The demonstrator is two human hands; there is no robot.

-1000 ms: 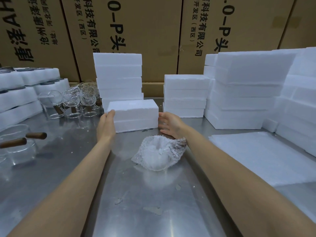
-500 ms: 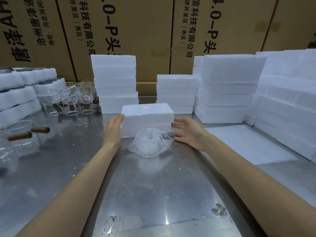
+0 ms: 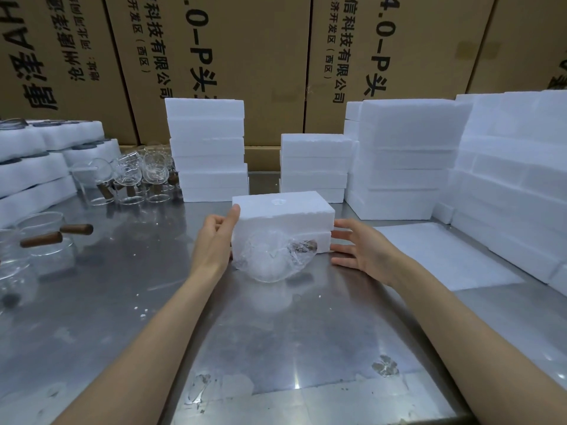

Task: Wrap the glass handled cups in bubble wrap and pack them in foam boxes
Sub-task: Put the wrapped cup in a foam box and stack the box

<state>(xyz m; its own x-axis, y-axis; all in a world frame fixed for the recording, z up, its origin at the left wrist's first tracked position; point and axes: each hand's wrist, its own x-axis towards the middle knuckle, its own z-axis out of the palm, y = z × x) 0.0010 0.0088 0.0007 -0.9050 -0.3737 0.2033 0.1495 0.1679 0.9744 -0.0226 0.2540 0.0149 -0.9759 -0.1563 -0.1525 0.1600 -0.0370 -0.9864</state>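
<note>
Head view: at frame centre, a left hand point(image 3: 216, 237) and right hand point(image 3: 357, 245), fingers straight, flank a closed foam box point(image 3: 283, 217); one bubble-wrapped cup point(image 3: 273, 260) lies unpacked before it, bare glass cups point(image 3: 138, 176) wait upper left

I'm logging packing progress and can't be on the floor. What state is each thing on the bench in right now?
foam box: closed, lid on, flat on the table.
wrapped cup: in bubble wrap, lying against the box's front, not packed.
left hand: open, flat on the box's left end.
right hand: open, fingers at the box's right end.
bare cups: unwrapped, standing at back left.
foam stacks: closed, piled behind.
</note>
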